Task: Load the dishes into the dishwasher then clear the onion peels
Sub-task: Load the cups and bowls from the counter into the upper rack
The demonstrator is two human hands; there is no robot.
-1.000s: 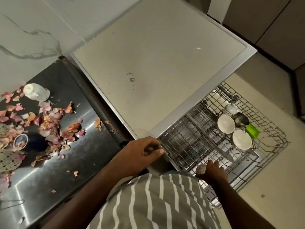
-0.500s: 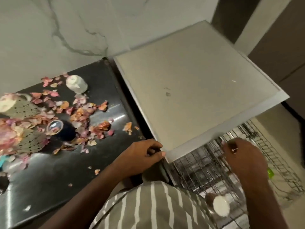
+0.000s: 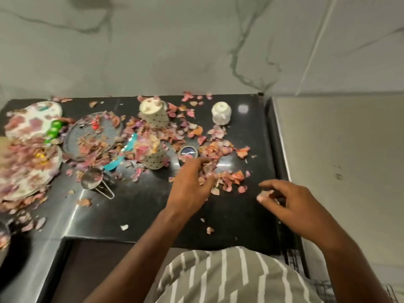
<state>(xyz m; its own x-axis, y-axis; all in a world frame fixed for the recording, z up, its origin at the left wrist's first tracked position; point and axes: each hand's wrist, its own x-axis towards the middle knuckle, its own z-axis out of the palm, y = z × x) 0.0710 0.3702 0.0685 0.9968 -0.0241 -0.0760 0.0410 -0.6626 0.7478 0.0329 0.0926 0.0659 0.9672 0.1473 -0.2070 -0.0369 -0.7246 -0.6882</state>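
Pink and orange onion peels [image 3: 220,149] litter the black counter [image 3: 140,206] among dishes. A small dark blue cup [image 3: 188,152] sits just beyond the fingertips of my left hand [image 3: 190,186], which is open over the peels with nothing in it. My right hand [image 3: 290,204] hovers open over the counter's right part, also holding nothing. An upturned white cup [image 3: 221,113] stands at the back right. Two patterned cups [image 3: 154,113] [image 3: 153,157] stand upside down in the middle. Plates [image 3: 32,119] covered in peels lie at the left.
A dark round tray [image 3: 91,136], a teal utensil [image 3: 129,147], a green object [image 3: 53,130] and a small metal strainer [image 3: 93,181] lie left of centre. The beige dishwasher top [image 3: 341,171] adjoins the counter on the right. A marble wall rises behind.
The view swung left from the dishwasher rack to the counter. My left hand left the dishwasher's edge and reached toward the dark blue cup; my right hand came up from the rack.
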